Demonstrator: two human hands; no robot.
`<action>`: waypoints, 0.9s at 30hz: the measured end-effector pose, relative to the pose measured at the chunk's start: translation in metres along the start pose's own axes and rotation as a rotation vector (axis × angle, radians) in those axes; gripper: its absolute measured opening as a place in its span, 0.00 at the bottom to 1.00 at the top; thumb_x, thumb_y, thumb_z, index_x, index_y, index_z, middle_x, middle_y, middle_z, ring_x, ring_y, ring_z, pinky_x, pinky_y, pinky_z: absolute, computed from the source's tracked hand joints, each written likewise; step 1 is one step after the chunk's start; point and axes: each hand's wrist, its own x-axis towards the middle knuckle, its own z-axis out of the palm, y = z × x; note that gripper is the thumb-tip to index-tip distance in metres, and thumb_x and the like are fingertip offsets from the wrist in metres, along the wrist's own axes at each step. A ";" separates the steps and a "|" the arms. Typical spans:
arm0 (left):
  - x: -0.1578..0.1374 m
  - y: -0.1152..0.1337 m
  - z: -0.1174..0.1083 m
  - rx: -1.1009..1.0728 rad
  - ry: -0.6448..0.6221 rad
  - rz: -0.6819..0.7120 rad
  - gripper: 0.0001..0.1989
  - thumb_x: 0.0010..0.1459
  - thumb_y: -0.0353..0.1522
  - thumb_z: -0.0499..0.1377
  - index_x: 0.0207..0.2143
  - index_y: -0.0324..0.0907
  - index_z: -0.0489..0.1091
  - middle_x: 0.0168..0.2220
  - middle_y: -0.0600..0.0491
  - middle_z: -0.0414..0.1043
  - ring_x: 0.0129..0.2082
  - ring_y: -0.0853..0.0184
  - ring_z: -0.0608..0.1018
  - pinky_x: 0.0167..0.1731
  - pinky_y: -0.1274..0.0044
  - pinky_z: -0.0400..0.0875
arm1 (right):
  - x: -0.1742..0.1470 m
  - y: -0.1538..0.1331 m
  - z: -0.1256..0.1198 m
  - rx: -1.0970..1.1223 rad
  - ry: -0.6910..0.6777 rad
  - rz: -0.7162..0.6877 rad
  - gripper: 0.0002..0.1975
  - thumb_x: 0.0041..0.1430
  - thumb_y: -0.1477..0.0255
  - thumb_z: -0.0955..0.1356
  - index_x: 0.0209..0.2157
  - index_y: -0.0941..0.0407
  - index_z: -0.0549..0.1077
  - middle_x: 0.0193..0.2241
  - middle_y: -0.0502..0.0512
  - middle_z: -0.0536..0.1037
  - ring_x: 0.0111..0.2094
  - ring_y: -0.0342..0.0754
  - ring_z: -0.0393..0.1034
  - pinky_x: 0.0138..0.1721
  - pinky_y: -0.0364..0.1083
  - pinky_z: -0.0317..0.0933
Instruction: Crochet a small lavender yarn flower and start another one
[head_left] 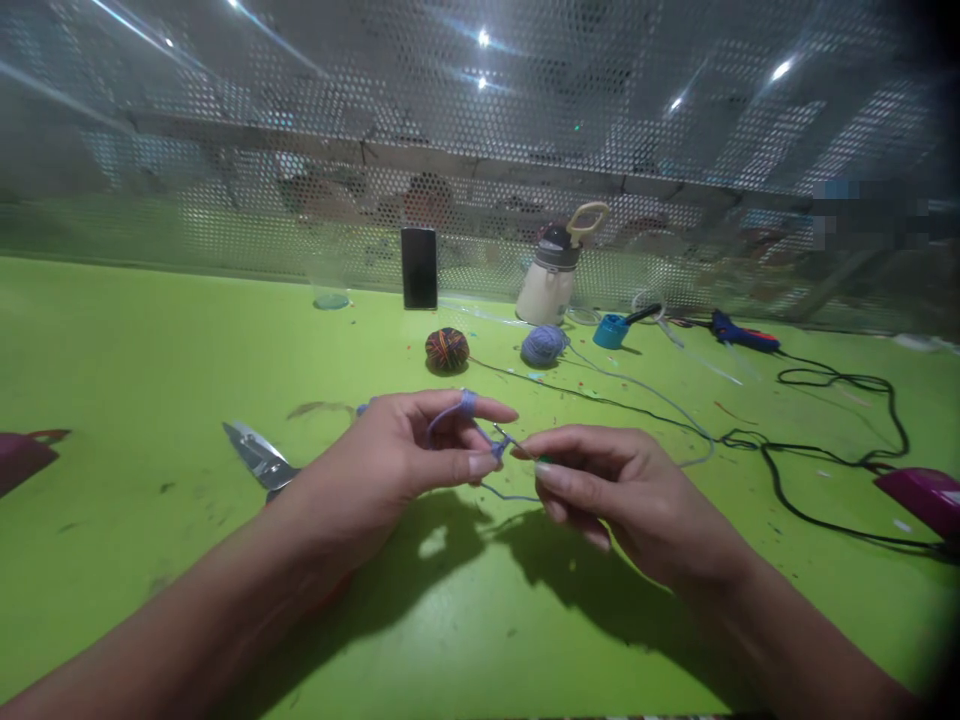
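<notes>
My left hand [420, 445] pinches a small piece of blue-purple crochet work [498, 447] between thumb and fingers. Blue yarn [466, 403] wraps several times round its raised index finger. In my right hand [611, 480] is a thin metal crochet hook [519, 445] with a green grip, its tip at the crochet work. A ball of blue-purple yarn [544, 345] lies beyond the hands, its strand looping out to the right. To its left is a dark multicoloured yarn ball [447, 350]. Scissors [259, 458] lie partly hidden behind my left wrist.
On the green table [150, 350] stand a bottle [547, 285], a dark phone-like slab [419, 268], a clear cup [331, 290] and a blue container [611, 331]. A blue glue gun [742, 333] and black cord [780, 490] lie right. Magenta objects [922, 498] sit at both sides; a perforated metal screen [480, 130] rises behind.
</notes>
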 end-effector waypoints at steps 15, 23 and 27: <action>0.005 0.001 0.007 0.143 -0.004 0.051 0.29 0.48 0.28 0.65 0.55 0.41 0.67 0.25 0.58 0.70 0.27 0.69 0.72 0.32 0.75 0.65 | -0.003 -0.008 0.007 -0.326 0.022 -0.134 0.16 0.61 0.73 0.67 0.50 0.52 0.77 0.17 0.46 0.63 0.18 0.40 0.52 0.18 0.40 0.45; -0.001 -0.013 0.014 0.900 0.160 0.512 0.21 0.58 0.26 0.54 0.54 0.44 0.70 0.30 0.51 0.73 0.29 0.66 0.72 0.32 0.75 0.65 | 0.006 0.001 0.015 0.006 0.105 0.049 0.17 0.56 0.71 0.71 0.48 0.57 0.77 0.17 0.45 0.67 0.16 0.38 0.56 0.19 0.40 0.51; -0.003 -0.022 0.018 1.125 0.276 0.734 0.20 0.59 0.26 0.53 0.53 0.45 0.72 0.28 0.50 0.71 0.28 0.65 0.70 0.30 0.74 0.63 | 0.006 0.005 0.025 0.288 0.161 0.041 0.16 0.55 0.72 0.72 0.47 0.56 0.77 0.19 0.45 0.69 0.16 0.35 0.56 0.19 0.39 0.50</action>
